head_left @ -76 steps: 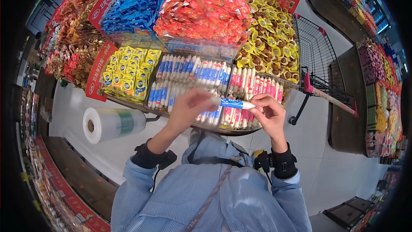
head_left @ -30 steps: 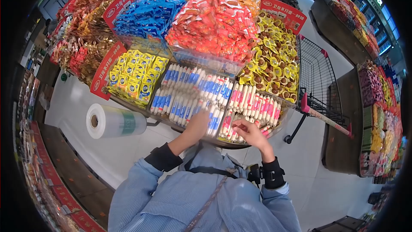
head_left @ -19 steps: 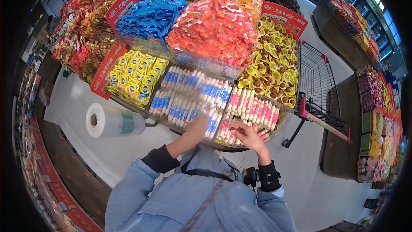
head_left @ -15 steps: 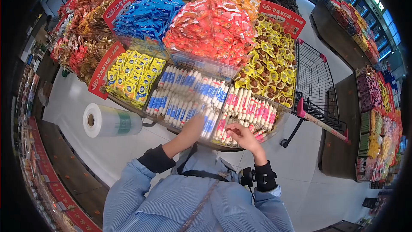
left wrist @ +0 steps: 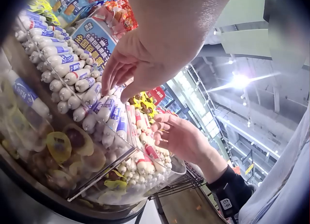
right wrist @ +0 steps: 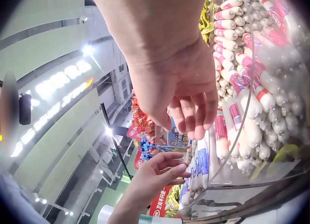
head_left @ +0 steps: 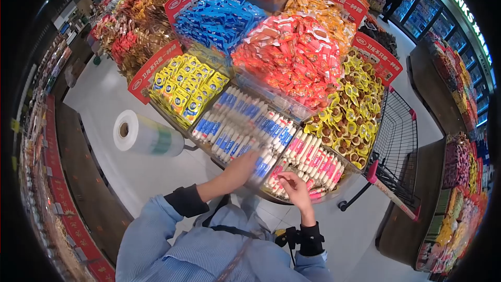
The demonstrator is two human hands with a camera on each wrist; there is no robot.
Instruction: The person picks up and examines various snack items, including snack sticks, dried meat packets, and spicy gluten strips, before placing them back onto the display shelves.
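My left hand (head_left: 244, 169) hovers over the front of the bin of white sausages with blue labels (head_left: 232, 143). Seen from the left wrist, its fingers are loosely bent, with the fingertips (left wrist: 105, 91) right at the sausage tops and nothing visible in their grasp. Beside it, my right hand (head_left: 296, 190) is above the front of the neighbouring bin, where sausages with pink and red labels (head_left: 318, 164) lie in rows. Its fingers hang relaxed in the right wrist view, with no object between thumb and fingers (right wrist: 199, 122). A clear plastic divider (left wrist: 104, 173) separates the two bins.
Yellow packets (head_left: 182, 86) fill the bin at left. Blue packets (head_left: 219, 23) and red packets (head_left: 292, 57) are heaped behind. A plastic bag roll (head_left: 148, 133) juts out at the front left; a shopping cart (head_left: 399, 133) stands at right.
At first both hands held up one blue-labelled sausage; it has since left them, and the hands have come down to the bins. Lately the head view has swung, and the hands barely moved.
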